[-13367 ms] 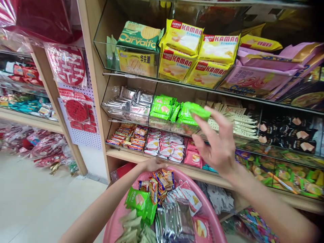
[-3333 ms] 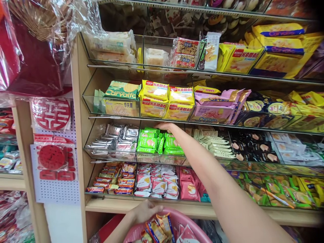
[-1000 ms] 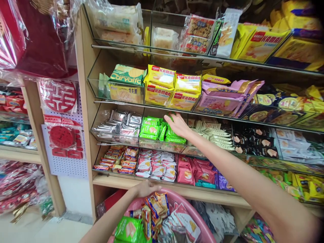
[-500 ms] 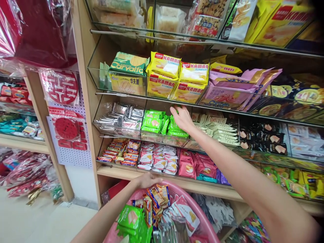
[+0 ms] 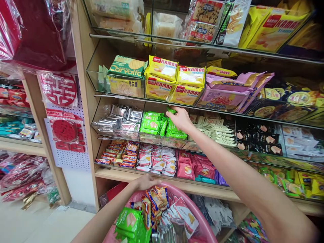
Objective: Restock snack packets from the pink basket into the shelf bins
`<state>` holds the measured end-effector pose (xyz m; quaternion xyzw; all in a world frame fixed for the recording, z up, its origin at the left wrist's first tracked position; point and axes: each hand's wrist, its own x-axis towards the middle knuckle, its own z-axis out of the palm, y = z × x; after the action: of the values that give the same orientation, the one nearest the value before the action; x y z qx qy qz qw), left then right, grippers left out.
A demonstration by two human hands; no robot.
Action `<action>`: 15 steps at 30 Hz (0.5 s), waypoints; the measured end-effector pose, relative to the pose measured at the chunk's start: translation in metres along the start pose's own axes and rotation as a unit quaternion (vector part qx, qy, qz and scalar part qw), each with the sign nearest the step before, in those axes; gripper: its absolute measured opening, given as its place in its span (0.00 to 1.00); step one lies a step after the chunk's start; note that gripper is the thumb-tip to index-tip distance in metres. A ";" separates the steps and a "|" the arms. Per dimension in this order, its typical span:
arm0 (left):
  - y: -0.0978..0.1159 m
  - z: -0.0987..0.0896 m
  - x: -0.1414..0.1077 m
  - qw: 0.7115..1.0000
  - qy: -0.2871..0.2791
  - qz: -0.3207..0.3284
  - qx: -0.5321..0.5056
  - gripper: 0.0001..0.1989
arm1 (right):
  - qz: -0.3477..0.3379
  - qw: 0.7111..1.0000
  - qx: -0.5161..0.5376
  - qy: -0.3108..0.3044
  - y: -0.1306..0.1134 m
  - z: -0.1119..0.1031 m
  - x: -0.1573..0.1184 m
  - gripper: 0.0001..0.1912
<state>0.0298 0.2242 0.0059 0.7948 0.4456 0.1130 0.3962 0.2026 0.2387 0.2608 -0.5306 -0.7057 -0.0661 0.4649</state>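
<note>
Our left grip [image 5: 145, 182] holds the pink plastic basket [image 5: 201, 213] (shiny mixed snack packets [image 5: 155, 199] inside); our right grip [image 5: 172, 112] pinches a green wrapped packet [image 5: 171, 110] over the clear-walled bin [image 5: 152, 137].

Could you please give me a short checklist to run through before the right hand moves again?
1. Left hand on the rim of the pink basket: ok.
2. Right hand at the green packets on the shelf: ok.
3. Firm hold on the small green packet at the right fingertips: cannot tell; the hand hides much of it.
4. Right hand clear of the yellow KAMAN packets: ok, they sit on the shelf above.
5. Room left in the basket: cannot tell; the picture's lower edge cuts it off.
</note>
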 end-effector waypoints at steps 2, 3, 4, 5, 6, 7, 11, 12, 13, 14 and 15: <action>0.000 0.000 0.000 1.000 0.000 0.001 0.004 0.31 | 0.001 1.000 0.006 0.007 -0.001 0.000 -0.004 0.21; 0.001 0.000 -0.001 1.000 0.002 0.000 0.006 0.31 | -0.002 1.000 0.012 0.011 -0.001 0.000 -0.006 0.22; 0.001 -0.001 -0.001 1.000 0.003 0.000 0.008 0.31 | -0.007 1.000 0.020 0.015 -0.001 0.000 -0.008 0.23; 0.001 -0.001 -0.001 1.000 0.004 0.000 0.009 0.31 | -0.015 0.999 0.029 0.020 0.000 0.000 -0.010 0.23; 0.002 -0.001 -0.001 1.000 0.004 0.000 0.010 0.31 | -0.023 0.999 0.040 0.024 0.000 -0.001 -0.013 0.24; 0.002 -0.001 -0.001 1.000 0.003 -0.002 0.010 0.31 | -0.028 0.998 0.053 0.028 0.001 -0.002 -0.016 0.24; 0.004 -0.002 -0.002 1.000 0.000 -0.005 0.008 0.32 | -0.036 0.993 0.106 0.040 -0.001 -0.013 -0.041 0.22; 0.005 -0.002 -0.002 1.000 -0.001 -0.005 0.008 0.32 | -0.044 0.991 0.114 0.045 -0.003 -0.019 -0.052 0.23; 0.005 -0.002 -0.003 1.000 0.000 -0.007 0.010 0.32 | -0.053 0.990 0.123 0.050 -0.006 -0.024 -0.065 0.23; 0.005 -0.002 -0.003 1.000 0.001 -0.011 0.012 0.32 | -0.062 0.987 0.135 0.054 -0.010 -0.030 -0.081 0.23; 0.005 -0.003 -0.003 1.000 0.000 -0.015 0.014 0.32 | -0.063 0.984 0.161 0.052 -0.015 -0.034 -0.098 0.23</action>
<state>0.0297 0.2212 0.0122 0.7937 0.4585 0.1007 0.3868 0.2114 0.1453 0.2150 -0.3995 -0.7140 -0.0083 0.5749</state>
